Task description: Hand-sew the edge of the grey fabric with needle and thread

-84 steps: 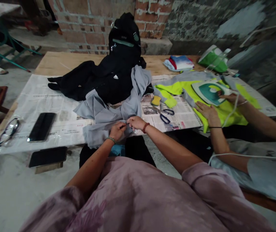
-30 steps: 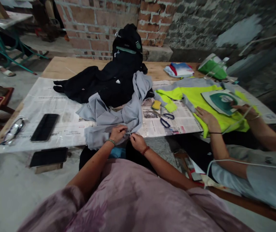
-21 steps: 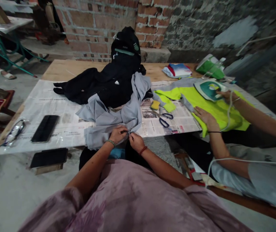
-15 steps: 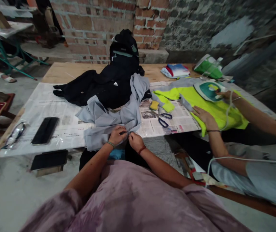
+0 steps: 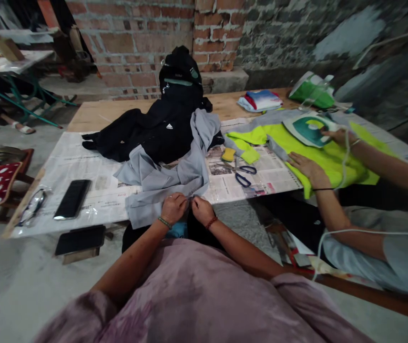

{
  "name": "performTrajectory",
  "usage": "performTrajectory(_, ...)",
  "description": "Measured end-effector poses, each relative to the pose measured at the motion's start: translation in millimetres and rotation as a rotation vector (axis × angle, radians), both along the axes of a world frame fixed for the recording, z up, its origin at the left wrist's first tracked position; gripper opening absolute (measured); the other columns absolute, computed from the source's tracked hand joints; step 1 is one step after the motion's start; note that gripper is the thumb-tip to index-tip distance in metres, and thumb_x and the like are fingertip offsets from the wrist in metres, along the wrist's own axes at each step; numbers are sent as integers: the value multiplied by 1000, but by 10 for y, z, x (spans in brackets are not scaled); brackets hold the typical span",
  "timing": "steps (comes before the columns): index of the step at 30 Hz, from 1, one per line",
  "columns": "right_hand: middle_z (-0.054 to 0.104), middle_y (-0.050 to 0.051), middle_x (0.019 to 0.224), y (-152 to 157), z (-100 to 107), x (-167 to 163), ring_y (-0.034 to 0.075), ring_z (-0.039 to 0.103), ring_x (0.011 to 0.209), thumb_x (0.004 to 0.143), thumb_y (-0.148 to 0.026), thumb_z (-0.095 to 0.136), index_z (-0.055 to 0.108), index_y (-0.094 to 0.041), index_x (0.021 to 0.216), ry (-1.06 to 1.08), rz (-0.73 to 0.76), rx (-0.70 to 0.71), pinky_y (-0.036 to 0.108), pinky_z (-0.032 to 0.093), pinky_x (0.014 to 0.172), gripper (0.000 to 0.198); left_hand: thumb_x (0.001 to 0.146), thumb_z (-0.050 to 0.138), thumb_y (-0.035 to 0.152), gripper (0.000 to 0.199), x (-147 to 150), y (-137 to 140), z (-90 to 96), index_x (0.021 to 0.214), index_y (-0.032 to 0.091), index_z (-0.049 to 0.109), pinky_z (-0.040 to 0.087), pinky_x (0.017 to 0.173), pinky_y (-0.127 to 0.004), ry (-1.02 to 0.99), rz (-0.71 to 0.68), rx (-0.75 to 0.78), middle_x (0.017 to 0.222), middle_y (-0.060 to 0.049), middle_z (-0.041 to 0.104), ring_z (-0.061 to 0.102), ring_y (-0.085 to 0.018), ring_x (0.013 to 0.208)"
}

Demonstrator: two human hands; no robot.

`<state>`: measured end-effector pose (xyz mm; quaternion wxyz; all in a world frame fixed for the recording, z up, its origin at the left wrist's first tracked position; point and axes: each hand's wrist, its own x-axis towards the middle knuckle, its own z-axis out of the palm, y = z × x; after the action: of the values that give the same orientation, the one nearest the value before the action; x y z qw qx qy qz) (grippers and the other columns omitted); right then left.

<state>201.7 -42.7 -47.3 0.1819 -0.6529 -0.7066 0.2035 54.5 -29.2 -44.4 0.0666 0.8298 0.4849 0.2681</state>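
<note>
A light grey cloth garment lies in folds over the table's front edge and partly over a black jacket with a white logo. My left hand is closed on the grey garment's near edge. Close beside it, my right hand pinches the same edge with fingers bent. The fingertips almost meet, and any small thing between them is too small to make out. To the right of my hands lie dark-handled scissors and a yellow sponge-like block.
At right, a co-worker's hand holds an iron on a neon yellow garment; the other hand lies flat. A phone and glasses rest at left. A black backpack stands behind, near folded clothes.
The view has shifted slightly, moving the table's left side rightward in the picture. My hands stay at the grey garment's edge, with my left fingers curled a little differently.
</note>
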Motion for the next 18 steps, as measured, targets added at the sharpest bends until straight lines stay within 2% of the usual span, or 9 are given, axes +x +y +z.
performTrajectory(4, 62, 4, 76, -8, -10, 13, 12, 50, 67, 89, -22, 41, 57, -17, 78, 27, 2, 11, 24, 27, 63, 20, 86, 49, 24, 24, 15, -41, 8, 103, 19, 65, 38, 81, -35, -16, 93, -1, 83, -9, 69, 59, -20, 79)
performTrajectory(8, 61, 4, 75, -12, -24, 14, 12, 50, 66, 89, -21, 41, 58, -17, 79, 27, 20, 20, 24, 27, 62, 20, 86, 48, 24, 28, 62, -50, 48, 107, 17, 65, 36, 81, -37, 46, 176, -54, 68, -9, 67, 60, -20, 69)
performTrajectory(13, 61, 3, 73, -13, -40, 18, 11, 50, 65, 89, -20, 40, 58, -16, 76, 18, 37, 19, 23, 27, 62, 22, 81, 54, 27, 22, 112, 16, 88, 98, 22, 67, 35, 74, -35, 173, 199, -217, 63, -5, 66, 61, -21, 65)
performTrajectory(18, 62, 4, 72, -9, -34, 34, 11, 49, 64, 88, -19, 41, 59, -16, 76, 2, 62, 20, 23, 26, 61, 22, 85, 50, 27, 20, 146, 65, 113, 80, 23, 70, 33, 71, -33, 145, 153, -185, 73, -5, 68, 60, -20, 73)
